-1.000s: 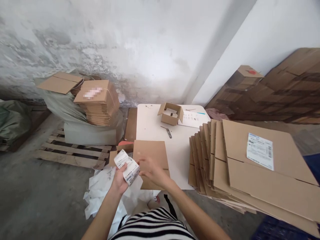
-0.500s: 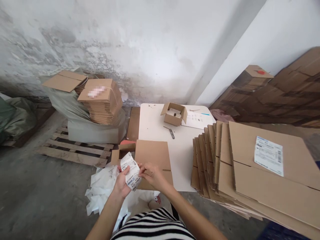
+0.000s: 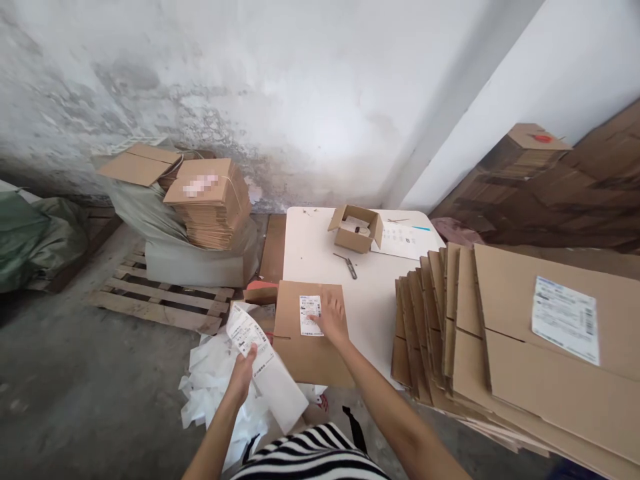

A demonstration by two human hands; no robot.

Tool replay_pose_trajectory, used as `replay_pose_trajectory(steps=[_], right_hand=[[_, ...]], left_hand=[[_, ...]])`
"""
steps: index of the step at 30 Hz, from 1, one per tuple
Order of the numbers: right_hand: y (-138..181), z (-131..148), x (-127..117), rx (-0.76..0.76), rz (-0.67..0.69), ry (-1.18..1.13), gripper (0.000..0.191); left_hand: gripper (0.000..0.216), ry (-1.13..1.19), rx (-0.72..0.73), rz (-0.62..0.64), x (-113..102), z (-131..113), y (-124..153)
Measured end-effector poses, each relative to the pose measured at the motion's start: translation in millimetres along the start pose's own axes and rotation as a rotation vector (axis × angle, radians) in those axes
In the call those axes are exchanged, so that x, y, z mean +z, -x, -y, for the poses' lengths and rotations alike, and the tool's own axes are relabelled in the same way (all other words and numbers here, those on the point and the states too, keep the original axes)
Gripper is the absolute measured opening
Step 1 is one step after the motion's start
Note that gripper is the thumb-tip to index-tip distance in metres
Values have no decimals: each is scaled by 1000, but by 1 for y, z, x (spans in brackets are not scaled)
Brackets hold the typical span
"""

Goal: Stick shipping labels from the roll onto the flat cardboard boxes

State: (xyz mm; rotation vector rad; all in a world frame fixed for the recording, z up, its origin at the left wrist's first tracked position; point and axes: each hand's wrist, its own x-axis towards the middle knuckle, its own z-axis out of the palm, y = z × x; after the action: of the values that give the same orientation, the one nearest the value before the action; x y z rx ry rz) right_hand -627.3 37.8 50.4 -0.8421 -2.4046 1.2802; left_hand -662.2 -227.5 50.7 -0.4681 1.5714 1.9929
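Observation:
My left hand is closed on a strip of shipping labels, thumb on top. The strip hangs down to the right, its lower part blank white. A flattened cardboard box lies at the table's near edge. On its upper half is a single printed shipping label. My right hand lies over the label's right side with fingers outstretched, the thumb touching the label.
On the white table are a small open carton, a utility knife and a printed sheet. A tall stack of labelled flat boxes stands right. Crumpled white backing paper lies below left.
My right hand has moved from the label strip onto the cardboard box, where a label now lies. The strip in my left hand now hangs unfolded. The view has shifted slightly.

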Motion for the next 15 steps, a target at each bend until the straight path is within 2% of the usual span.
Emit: replay_pose_trajectory(steps=[2,4,6,8,10,12,15], right_hand=[[15,-20,3,-12,35,188,76],[30,-39,1,150,19,305,87],[43,-55,-3,375,-40,280,86],[55,-62,-5,467,-82,215,73],[67,-57,-9,446,-114,186,62],[78,-41,-21,368,-199,143,57],[99,-9,-64,178,-351,-30,49]], left_hand=[[21,-43,-10,24,4,11,-4],[21,-72,-19,52,7,20,-8],[20,-90,-21,66,8,26,-11],[18,-105,-20,61,8,27,-12],[18,-116,-14,60,7,25,-11],[20,-122,-5,79,9,21,-9],[25,-127,-4,131,15,13,-1]])
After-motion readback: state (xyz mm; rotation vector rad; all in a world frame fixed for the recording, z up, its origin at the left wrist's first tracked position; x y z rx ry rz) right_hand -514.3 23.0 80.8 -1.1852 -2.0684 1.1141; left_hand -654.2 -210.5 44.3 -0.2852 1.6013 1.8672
